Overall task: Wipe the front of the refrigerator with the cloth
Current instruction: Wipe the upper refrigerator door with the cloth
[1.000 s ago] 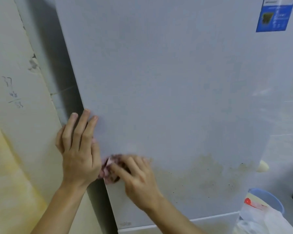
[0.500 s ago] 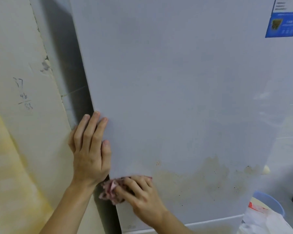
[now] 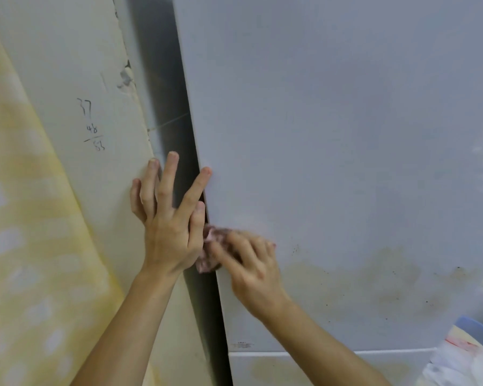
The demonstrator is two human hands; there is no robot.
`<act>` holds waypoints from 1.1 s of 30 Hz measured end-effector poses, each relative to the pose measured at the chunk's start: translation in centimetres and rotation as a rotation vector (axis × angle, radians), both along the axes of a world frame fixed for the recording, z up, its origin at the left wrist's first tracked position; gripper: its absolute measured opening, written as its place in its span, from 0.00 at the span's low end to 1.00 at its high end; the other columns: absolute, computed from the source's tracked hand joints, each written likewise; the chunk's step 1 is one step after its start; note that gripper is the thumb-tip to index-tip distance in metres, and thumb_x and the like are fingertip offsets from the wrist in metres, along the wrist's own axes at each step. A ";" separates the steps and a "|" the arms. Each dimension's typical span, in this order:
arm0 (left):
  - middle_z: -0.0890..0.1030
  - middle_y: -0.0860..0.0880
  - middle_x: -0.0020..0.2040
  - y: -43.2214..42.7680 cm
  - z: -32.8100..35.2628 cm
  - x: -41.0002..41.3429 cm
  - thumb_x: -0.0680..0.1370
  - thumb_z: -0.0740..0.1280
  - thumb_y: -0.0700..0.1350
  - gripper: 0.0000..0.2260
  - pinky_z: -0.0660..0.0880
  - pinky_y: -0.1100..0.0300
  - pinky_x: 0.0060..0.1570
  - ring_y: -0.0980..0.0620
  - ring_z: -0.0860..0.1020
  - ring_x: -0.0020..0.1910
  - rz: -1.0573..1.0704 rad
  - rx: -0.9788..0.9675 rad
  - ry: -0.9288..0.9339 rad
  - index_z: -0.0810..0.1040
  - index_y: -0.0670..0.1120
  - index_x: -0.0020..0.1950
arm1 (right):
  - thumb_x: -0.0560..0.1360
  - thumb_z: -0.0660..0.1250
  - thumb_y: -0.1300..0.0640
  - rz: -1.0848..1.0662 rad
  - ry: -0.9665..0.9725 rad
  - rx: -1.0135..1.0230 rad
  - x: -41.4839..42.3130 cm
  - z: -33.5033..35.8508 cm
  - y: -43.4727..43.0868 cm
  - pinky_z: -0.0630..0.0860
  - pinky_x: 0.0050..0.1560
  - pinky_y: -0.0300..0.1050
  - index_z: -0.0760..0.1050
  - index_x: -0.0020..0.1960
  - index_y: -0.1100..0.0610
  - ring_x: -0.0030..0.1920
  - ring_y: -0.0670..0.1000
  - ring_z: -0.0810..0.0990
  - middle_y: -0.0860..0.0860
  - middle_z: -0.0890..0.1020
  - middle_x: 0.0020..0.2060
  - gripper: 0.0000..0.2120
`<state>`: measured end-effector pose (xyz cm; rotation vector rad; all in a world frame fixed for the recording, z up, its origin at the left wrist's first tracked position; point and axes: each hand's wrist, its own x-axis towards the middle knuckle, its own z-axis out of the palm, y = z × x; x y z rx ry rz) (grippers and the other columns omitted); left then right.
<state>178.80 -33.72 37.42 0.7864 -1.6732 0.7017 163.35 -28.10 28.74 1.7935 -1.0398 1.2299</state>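
The pale grey refrigerator door [image 3: 332,135] fills the middle and right of the view, with a brownish stained band low down. A crumpled pink and dark red cloth [image 3: 211,253] is bunched against the door's left edge. My right hand [image 3: 251,266] grips the cloth and presses it to the door; the hand is blurred. My left hand [image 3: 170,221] is spread with straight fingers, its index fingertip on the door's left edge and the other fingers reaching toward the wall. Most of the cloth is hidden under my right hand.
A cream wall [image 3: 76,79] with pencilled numbers and a yellow patterned curtain [image 3: 20,246] stand left of a dark gap beside the fridge. A lower door [image 3: 318,369] begins below. A blue bucket [image 3: 477,328] and a white plastic bag [image 3: 463,363] sit at bottom right.
The view has shifted, so the fridge sits further right. My left hand has spread its fingers and slid off the door front to its edge. My right hand with the cloth has moved up.
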 end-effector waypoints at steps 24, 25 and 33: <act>0.64 0.41 0.82 2.1 -1.6 -4.3 0.80 0.63 0.35 0.28 0.58 0.35 0.78 0.41 0.59 0.83 -0.022 0.004 0.039 0.66 0.43 0.81 | 0.78 0.68 0.69 -0.040 0.109 0.046 -9.6 -5.3 3.5 0.71 0.47 0.50 0.79 0.61 0.55 0.52 0.55 0.76 0.52 0.77 0.56 0.15; 0.65 0.41 0.82 2.2 -1.7 -4.5 0.80 0.63 0.36 0.28 0.57 0.36 0.79 0.41 0.59 0.83 -0.023 0.006 0.027 0.66 0.44 0.81 | 0.80 0.65 0.69 -0.025 0.146 0.095 -10.0 -5.4 3.9 0.71 0.47 0.49 0.81 0.60 0.56 0.53 0.56 0.77 0.52 0.78 0.55 0.13; 0.66 0.40 0.81 3.2 -1.7 -6.4 0.76 0.64 0.33 0.30 0.61 0.35 0.76 0.41 0.60 0.82 -0.036 0.021 0.068 0.68 0.41 0.79 | 0.80 0.72 0.68 -0.152 -0.238 -0.190 -12.7 10.0 4.7 0.73 0.50 0.54 0.87 0.57 0.56 0.49 0.57 0.74 0.57 0.79 0.51 0.11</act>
